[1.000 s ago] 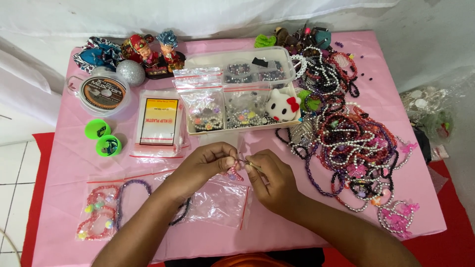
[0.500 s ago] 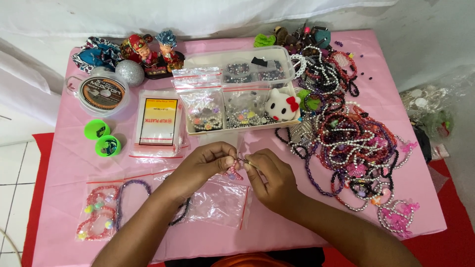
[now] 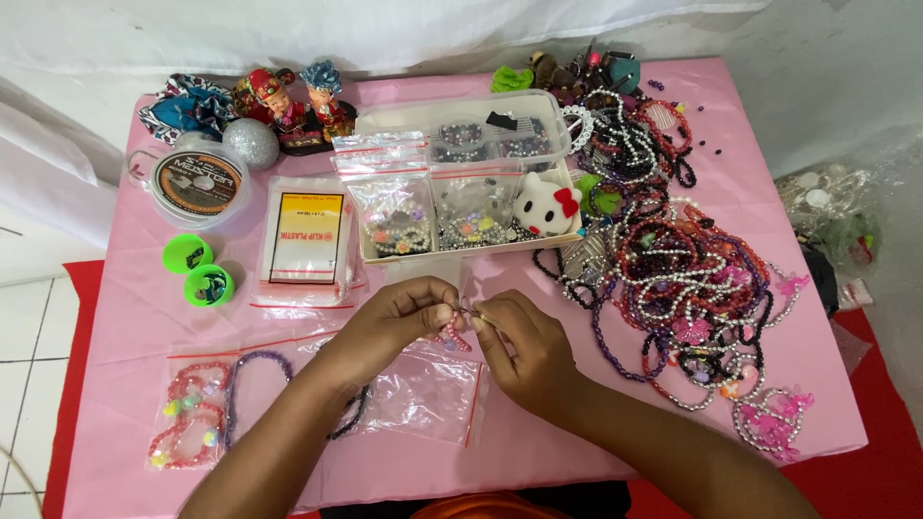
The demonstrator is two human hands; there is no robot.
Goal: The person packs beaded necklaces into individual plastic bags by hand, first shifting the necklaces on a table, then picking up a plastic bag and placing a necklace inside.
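left hand pinches pink beaded bracelet | right hand pinches its other end, 3 o'clock | clear zip bag at 6 | bead box at 12 on desk

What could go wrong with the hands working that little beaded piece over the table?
The left hand and right hand pinch a small pink beaded piece by the fingertips only; a slip could scatter beads onto the pink tablecloth. The clear zip bag beneath might slide. The bracelet pile nearby could snag the work.
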